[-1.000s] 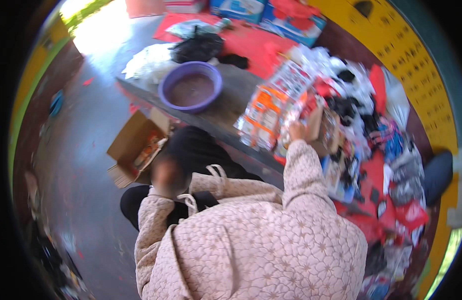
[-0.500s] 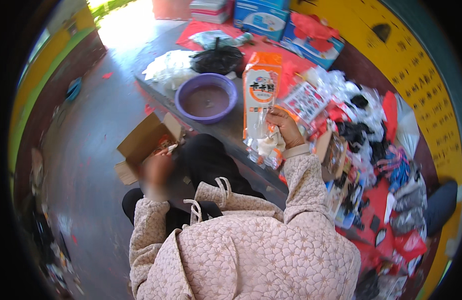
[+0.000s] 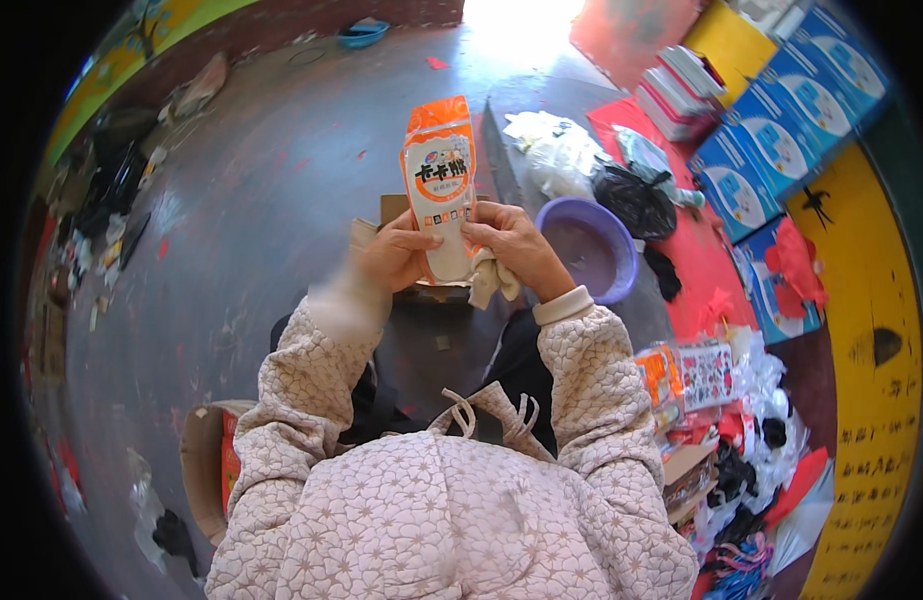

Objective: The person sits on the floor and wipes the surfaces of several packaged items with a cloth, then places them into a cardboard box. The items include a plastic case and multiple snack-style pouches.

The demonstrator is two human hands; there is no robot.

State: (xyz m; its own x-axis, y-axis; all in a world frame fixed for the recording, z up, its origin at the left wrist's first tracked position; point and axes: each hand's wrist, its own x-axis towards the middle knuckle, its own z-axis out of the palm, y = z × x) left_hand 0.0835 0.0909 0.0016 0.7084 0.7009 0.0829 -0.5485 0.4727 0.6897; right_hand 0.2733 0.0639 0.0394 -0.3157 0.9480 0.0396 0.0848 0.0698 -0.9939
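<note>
An orange and white plastic packet (image 3: 441, 170) stands upright between my two hands, in front of my chest. My left hand (image 3: 397, 250) is closed on its lower left edge, the thumb lying on its front. On the opposite edge my right hand (image 3: 520, 245) grips the packet with the thumb across it. A crumpled cream cloth (image 3: 492, 282) hangs below the right fingers, held by that same hand. Behind the packet and hands, a cardboard box (image 3: 393, 206) on the floor is mostly hidden.
A purple basin (image 3: 630, 265) of murky water stands right of my hands, near a black plastic bag (image 3: 637, 200) and white plastic bags (image 3: 557, 150). Blue boxes (image 3: 767, 190) line the wall. Heaped plastic packets and bags (image 3: 757, 400) lie at the right; another cardboard box (image 3: 204, 460) is at lower left.
My view has turned left. The packet has come from the right to in front of me, and my left hand has left the cardboard box and taken hold of the packet.
</note>
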